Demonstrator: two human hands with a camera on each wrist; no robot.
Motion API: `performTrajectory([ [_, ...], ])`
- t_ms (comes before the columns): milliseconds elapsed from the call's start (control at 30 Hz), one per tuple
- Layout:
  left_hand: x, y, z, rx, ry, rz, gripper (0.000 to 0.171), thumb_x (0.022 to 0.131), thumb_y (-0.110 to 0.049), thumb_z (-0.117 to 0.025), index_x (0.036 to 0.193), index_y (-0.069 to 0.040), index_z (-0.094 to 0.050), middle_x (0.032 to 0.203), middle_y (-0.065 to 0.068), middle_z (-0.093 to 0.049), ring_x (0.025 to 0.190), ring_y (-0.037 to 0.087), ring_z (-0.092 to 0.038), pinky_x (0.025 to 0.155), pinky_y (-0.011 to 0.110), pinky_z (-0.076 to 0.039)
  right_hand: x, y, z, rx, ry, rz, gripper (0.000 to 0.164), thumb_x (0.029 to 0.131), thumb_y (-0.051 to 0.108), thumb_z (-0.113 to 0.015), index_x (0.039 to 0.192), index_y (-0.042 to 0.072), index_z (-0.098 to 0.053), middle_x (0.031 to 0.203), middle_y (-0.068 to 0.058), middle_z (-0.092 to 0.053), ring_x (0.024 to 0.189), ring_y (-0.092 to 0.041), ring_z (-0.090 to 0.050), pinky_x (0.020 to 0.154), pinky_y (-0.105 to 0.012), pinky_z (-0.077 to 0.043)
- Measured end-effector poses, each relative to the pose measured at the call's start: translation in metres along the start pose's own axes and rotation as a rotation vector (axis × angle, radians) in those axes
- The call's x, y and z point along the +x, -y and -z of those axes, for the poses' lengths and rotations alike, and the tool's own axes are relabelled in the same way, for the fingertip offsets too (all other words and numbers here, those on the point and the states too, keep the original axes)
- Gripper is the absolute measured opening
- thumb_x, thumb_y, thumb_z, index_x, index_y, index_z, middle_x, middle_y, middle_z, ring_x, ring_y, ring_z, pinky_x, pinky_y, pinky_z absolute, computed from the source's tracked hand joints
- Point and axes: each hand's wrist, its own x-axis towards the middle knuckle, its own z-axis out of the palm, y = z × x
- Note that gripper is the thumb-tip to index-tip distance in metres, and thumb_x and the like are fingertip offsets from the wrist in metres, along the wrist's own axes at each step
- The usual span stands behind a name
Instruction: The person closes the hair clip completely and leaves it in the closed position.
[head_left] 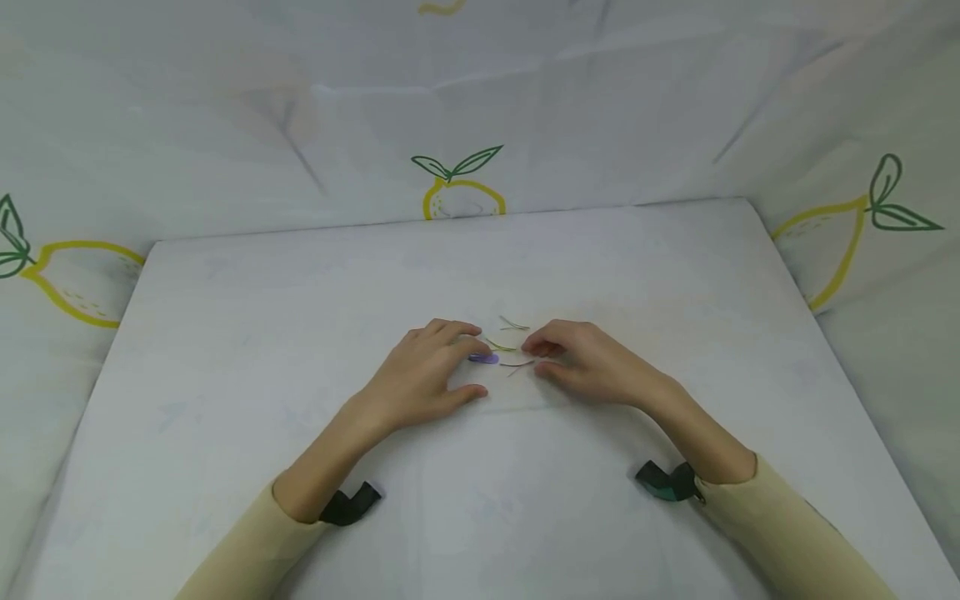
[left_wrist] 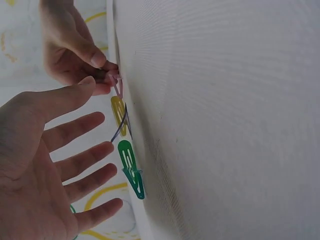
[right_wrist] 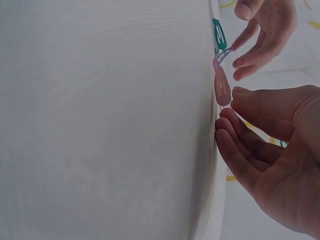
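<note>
Several snap hair clips lie close together on the white table between my two hands. My left hand point(head_left: 427, 375) has its fingers spread over the purple clip point(head_left: 486, 359), one fingertip at or very near it. To its right is a pink clip point(right_wrist: 222, 87), its arms sprung apart. My right hand point(head_left: 581, 358) is beside that clip, thumb and fingers loosely bent around its near end, with a gap visible between them in the head view. A yellow clip point(head_left: 500, 346) and a green clip point(left_wrist: 126, 155) lie farther back, also with arms apart.
The white table point(head_left: 480, 500) ends at a back edge against a pale cloth printed with lemons point(head_left: 465, 200). The same cloth hangs at both sides. Dark wrist mounts point(head_left: 352, 504) stick out by the sleeve cuffs.
</note>
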Motion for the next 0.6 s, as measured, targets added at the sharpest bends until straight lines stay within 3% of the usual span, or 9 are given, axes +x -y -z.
performTrajectory([
  [600,0.0096,-0.0085,-0.0059,0.027,0.053,0.008,0.042,0.096,-0.043,-0.083,0.132,-0.023,-0.074,0.155,0.005,-0.062,0.144,0.029,-0.057,0.114,0.057,-0.051,0.0048,0.0000,-0.0017,0.004,0.010,-0.039,0.025,0.098,0.005,-0.077,0.123,0.005,-0.075,0.121,-0.007,-0.079,0.110,-0.022,-0.075,0.101,-0.045,-0.059],
])
